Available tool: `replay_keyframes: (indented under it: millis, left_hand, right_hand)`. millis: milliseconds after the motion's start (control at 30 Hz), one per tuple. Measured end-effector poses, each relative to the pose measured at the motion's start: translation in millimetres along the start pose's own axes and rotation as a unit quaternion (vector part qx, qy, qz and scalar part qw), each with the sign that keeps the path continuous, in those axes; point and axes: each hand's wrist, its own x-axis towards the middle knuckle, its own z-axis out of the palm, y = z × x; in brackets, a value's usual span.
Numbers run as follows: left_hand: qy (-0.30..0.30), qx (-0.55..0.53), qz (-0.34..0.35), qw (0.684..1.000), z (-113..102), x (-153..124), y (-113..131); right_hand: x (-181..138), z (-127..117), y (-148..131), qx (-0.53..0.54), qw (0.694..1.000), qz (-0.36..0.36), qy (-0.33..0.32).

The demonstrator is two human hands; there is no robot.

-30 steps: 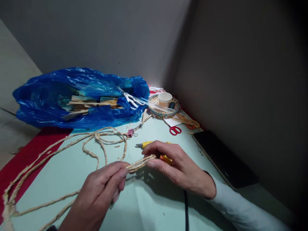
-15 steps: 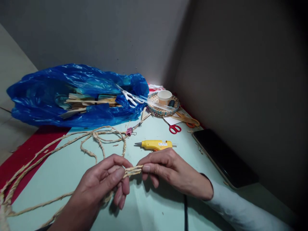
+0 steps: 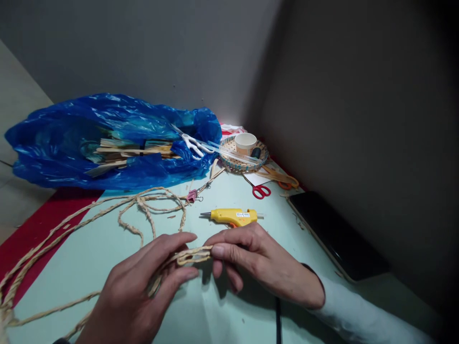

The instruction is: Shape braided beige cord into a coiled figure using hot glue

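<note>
A straw-coloured twisted cord (image 3: 195, 258) is folded into a short, narrow loop above the table. My right hand (image 3: 261, 267) pinches the loop's right end between thumb and fingers. My left hand (image 3: 139, 286) is around its left end, thumb and index finger spread apart with the loop's tip between them. More cord runs back through the left palm, where the other fingers are partly hidden. Long lengths of the same cord (image 3: 89, 220) trail over the left side. A yellow glue gun (image 3: 229, 216) lies just beyond my hands.
A blue plastic bag (image 3: 71, 162) with dry strips and white scissors (image 3: 193, 145) lies at the back left. Behind the glue gun are a woven tray (image 3: 233, 167) with a paper cup (image 3: 245, 143), and red scissors (image 3: 261, 192). A dark tablet (image 3: 337, 234) lies right. A pink clip (image 3: 192, 196) grips strands.
My left thumb and index finger have parted from their pinch on the cord, baring the loop's left end. My right hand keeps its pinch in nearly the same place.
</note>
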Motion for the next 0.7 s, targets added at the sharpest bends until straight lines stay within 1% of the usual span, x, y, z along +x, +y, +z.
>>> replay_keyframes:
  millis: [67,100,133,200,267,333,400,467,600,700]
  left_hand:
    - [0.007,0.028,0.097,0.995,1.2,-2.0,-4.8]
    - [-0.002,0.030,0.123,0.992,1.5,-2.3,-6.7]
    - [-0.009,0.030,0.137,0.990,1.7,-2.3,-8.1]
    - [-0.012,0.029,0.144,0.989,1.6,-1.7,-9.1]
    - [-0.014,0.030,0.135,0.990,1.2,-1.0,-8.3]
    - [-0.018,0.037,0.121,0.992,0.8,-0.6,-6.7]
    - [-0.023,0.039,0.103,0.994,0.8,-0.6,-4.8]
    - [-0.025,0.031,0.080,0.996,1.3,-1.3,-2.6]
    - [-0.026,0.012,0.038,0.999,2.5,-4.4,3.1]
    - [-0.039,-0.010,0.018,0.999,3.6,-7.8,6.6]
  right_hand:
    - [-0.4,-0.4,-0.8,-0.028,0.999,-0.002,-0.024]
    - [-0.5,-0.4,-1.4,-0.070,0.997,-0.018,-0.032]
    - [-0.7,-0.3,-1.9,-0.128,0.990,-0.046,-0.036]
    - [-1.0,0.9,-1.8,-0.251,0.960,-0.118,-0.028]
    - [-1.7,3.0,0.8,-0.338,0.924,-0.178,-0.012]
    - [-2.4,5.2,5.3,-0.378,0.905,-0.197,-0.004]
    - [-3.1,6.6,9.6,-0.393,0.899,-0.193,-0.003]
    - [-3.7,7.1,12.1,-0.389,0.902,-0.186,-0.010]
    - [-5.4,8.5,11.3,-0.384,0.898,-0.214,-0.008]
    - [-7.6,12.8,11.7,-0.376,0.897,-0.234,0.011]
